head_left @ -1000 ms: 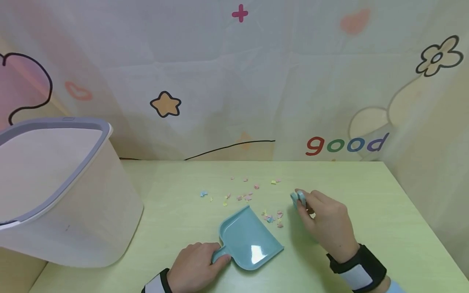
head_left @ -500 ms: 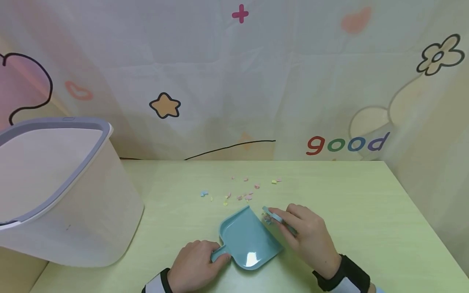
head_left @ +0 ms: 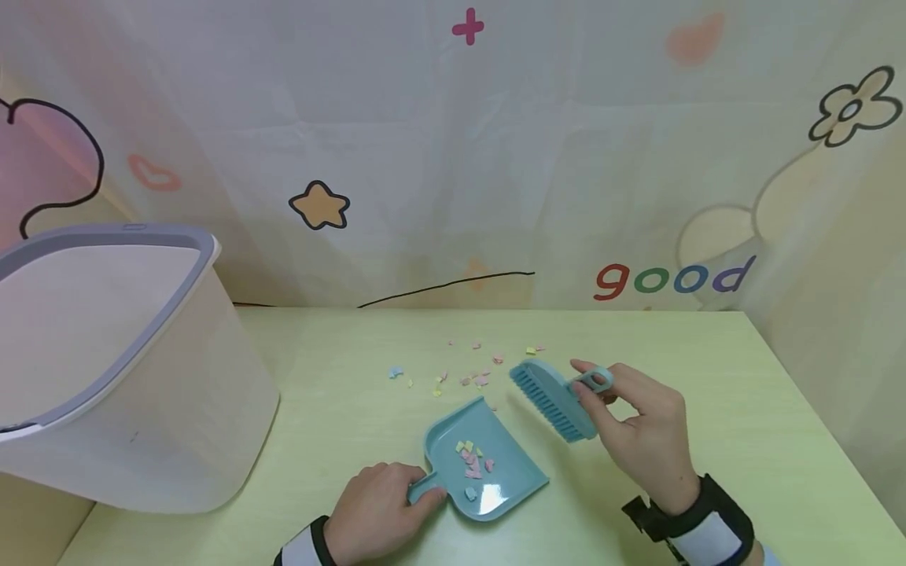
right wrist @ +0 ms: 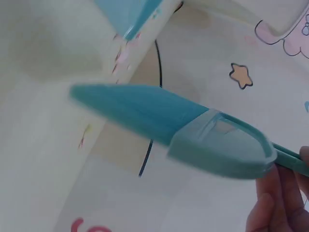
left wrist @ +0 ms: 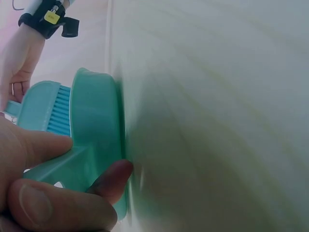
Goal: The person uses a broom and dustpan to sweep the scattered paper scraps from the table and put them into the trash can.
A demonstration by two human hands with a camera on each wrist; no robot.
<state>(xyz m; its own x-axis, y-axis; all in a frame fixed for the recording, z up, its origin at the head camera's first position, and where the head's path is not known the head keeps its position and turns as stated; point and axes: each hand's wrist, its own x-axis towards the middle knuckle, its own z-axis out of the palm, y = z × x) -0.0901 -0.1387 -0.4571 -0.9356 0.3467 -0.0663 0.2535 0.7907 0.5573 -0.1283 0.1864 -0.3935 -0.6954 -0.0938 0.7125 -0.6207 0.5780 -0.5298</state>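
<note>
Dustpan (head_left: 501, 450) gripped in left hand (head_left: 382, 505), dust brush (head_left: 555, 398) pinched in right hand (head_left: 650, 432), I'm reading this as mid-sweep, likely needing bristle-end lowering behind unswept scraps (head_left: 482, 381).

word "good" (head_left: 676, 278) in coloured letters, pink plus sign (head_left: 468, 27), both on backdrop (head_left: 425, 173)

Left grip (head_left: 375, 507): low, palm down, fingers (left wrist: 46, 147) curled; right grip (head_left: 644, 436): farther forward, thumb (head_left: 598, 409) and fingers pinching.

Dustpan (left wrist: 96, 108): teal, 9 o'clock
Left grip (left wrist: 53, 204): pinches its handle (left wrist: 67, 166), 8 o'clock
Right grip (left wrist: 20, 59): holds brush (left wrist: 38, 106), 10 o'clock
Counter (left wrist: 217, 106): 3 o'clock
</note>
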